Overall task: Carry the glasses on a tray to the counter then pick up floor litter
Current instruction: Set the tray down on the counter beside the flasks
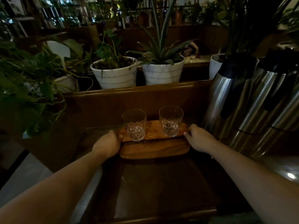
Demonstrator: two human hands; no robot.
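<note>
A wooden oval tray (153, 149) lies on the dark wooden counter (161, 183) in front of me. Two clear empty glasses stand upright on its far half: the left glass (134, 125) and the right glass (171, 121). My left hand (108, 143) wraps the tray's left end, thumb on the rim. My right hand (196, 136) grips the tray's right end with fingers curled over the edge. Whether the tray rests on the counter or hovers just above it is unclear in the dim light.
Two tall steel thermos jugs (226, 97) (267, 101) stand close to the right of the tray. Behind a raised wooden ledge (137, 91) sit white plant pots (115, 75) (162, 71). Leafy plants (29, 81) crowd the left side. Pale floor (24, 175) shows lower left.
</note>
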